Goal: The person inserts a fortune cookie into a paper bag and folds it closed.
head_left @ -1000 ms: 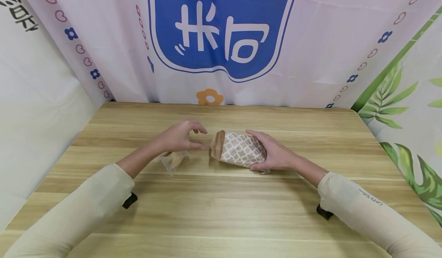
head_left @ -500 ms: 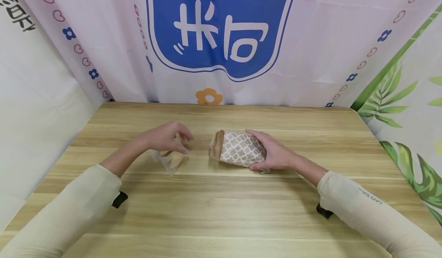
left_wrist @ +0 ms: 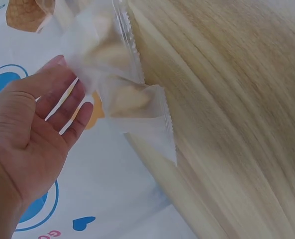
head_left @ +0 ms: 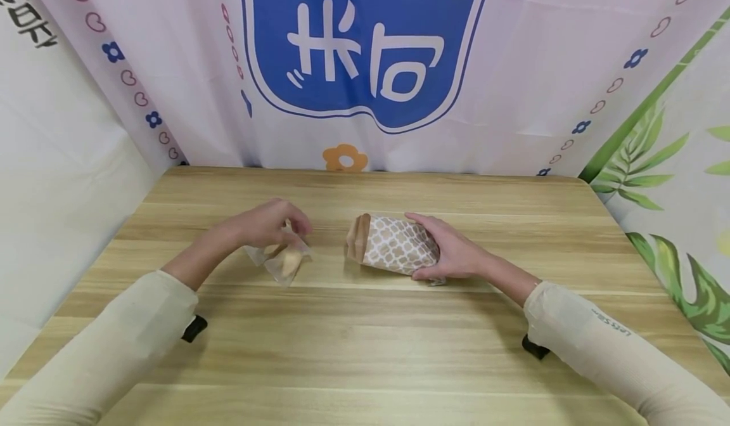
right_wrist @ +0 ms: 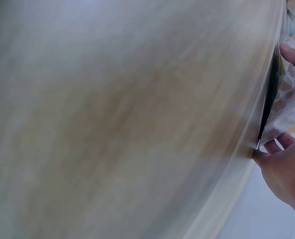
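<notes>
My left hand [head_left: 263, 224] reaches down over small clear wrappers [head_left: 289, 262] left of centre on the table. Each wrapper holds a pale tan piece that looks like a snack. In the left wrist view, thumb and forefinger pinch the edge of one wrapper [left_wrist: 110, 52], and a second wrapper [left_wrist: 135, 102] with a serrated end is beside it. My right hand [head_left: 456, 255] grips a brown paper bag [head_left: 399, 245] with a white lattice print, thumb on the near side and fingers on the far side. The bag lies on its side, its plain brown end towards the left hand.
The wood-grain table [head_left: 365, 350] runs back to a hanging printed cloth [head_left: 513, 96] with a blue sign shape. More cloth [head_left: 68, 179] hangs at the left, and a leaf-print cloth [head_left: 667, 160] at the right.
My left hand has moved left, away from the bag's end, and its fingers have come down onto a wrapper, which is lifting slightly. The right hand and the bag have stayed put.
</notes>
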Demonstrator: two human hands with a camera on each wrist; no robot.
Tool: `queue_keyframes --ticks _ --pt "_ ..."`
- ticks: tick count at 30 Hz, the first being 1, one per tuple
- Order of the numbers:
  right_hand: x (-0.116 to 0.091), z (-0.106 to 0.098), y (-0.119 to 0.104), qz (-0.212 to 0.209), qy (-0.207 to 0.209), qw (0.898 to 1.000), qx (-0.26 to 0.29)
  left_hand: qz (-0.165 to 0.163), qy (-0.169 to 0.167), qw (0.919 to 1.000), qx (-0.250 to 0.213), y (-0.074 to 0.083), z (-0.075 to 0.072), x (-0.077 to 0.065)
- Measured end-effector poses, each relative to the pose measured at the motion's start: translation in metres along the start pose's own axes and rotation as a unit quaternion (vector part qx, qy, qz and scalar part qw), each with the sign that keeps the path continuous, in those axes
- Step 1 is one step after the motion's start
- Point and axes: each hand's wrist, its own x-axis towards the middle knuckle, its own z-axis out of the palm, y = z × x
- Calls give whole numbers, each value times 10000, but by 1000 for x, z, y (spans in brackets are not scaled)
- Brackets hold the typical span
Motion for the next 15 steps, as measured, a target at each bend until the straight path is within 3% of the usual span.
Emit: queue_keyframes --ticks 6,15 --pt "0 0 -1 39 -21 10000 24 95 83 9996 243 -2 3 4" --pt "0 0 -2 65 -20 10000 55 -67 250 9992 316 1 4 10"
